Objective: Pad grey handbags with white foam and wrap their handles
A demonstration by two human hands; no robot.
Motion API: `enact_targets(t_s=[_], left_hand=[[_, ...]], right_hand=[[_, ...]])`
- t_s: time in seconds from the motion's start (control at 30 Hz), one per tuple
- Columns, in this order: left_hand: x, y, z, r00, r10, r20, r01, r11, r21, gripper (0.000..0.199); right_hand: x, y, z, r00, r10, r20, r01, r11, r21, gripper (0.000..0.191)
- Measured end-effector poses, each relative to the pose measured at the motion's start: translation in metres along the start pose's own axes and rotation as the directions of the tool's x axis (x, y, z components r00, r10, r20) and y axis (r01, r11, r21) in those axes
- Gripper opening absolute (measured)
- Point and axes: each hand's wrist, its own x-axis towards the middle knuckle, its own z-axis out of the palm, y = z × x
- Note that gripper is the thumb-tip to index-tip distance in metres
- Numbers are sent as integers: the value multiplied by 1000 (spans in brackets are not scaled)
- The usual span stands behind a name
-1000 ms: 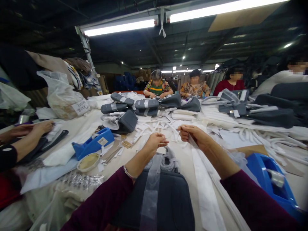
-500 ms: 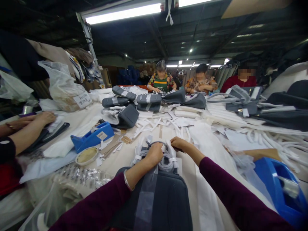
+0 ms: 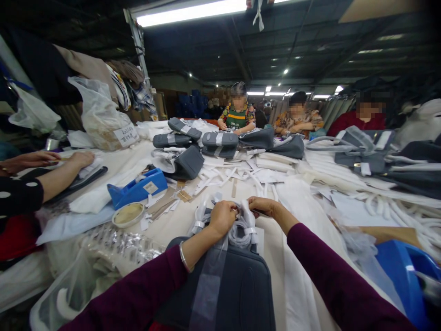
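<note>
A dark grey-blue handbag (image 3: 237, 280) lies before me, a strip of clear film down its front. White wrapping covers its handles (image 3: 248, 219), and a coiled wrapped strap (image 3: 240, 233) sits between them. My left hand (image 3: 222, 218) reaches over the top of the bag with fingers pinched together between the handles; what they grip is hidden. Beside the right-hand handle, my right hand (image 3: 264, 206) is closed, its fingertips against the wrapping. Something thin and dark shows under those fingers, too small to name.
Blue tape dispensers stand at left (image 3: 138, 187) and right (image 3: 408, 276). A round tub (image 3: 128, 214) sits by the left one. More handbags (image 3: 218, 143) lie across the table among white paper scraps. At left are a co-worker's hands (image 3: 81, 160); several people sit opposite.
My right hand has come in against the wrapped handle, and my left fingers have turned toward it. The whole view has shifted slightly. The co-worker's hands at left have moved apart.
</note>
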Motion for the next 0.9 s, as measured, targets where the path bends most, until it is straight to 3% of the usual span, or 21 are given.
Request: enact_targets(t_s=[0.1, 0.2, 0.3, 0.4, 0.53, 0.7, 0.8, 0.9], left_hand=[[1, -1, -2, 999, -22, -27, 21, 999, -25, 15], [4, -2, -2, 998, -38, -45, 36, 999, -36, 16], [4, -4, -2, 998, -34, -57, 31, 998, -56, 18], [2, -5, -2, 998, -3, -70, -4, 995, -96, 19], [-7, -6, -3, 992, 15, -126, -38, 983, -182, 19], [-15, -4, -8, 977, -6, -213, -72, 931, -358, 9], [-15, -2, -10, 976, -32, -214, -86, 850, -519, 12], [-12, 0, -11, 982, -81, -173, -62, 723, -689, 18]], right_hand=[[5, -18, -9, 1000, 16, 3, -16, 1000, -23, 13], [14, -52, -12, 999, -6, -49, 3, 997, -77, 19], [15, -87, -6, 996, -28, -87, 14, 987, -158, 17], [4, -106, 8, 995, -25, -95, 4, 977, -214, 13], [-17, -102, 33, 989, -40, -143, 14, 984, -177, 8], [-46, -86, 59, 974, -109, -199, 118, 992, 36, 26], [-62, -77, 65, 956, -161, -246, 200, 970, 141, 38], [-70, -69, 66, 918, -199, -344, 276, 942, 191, 35]])
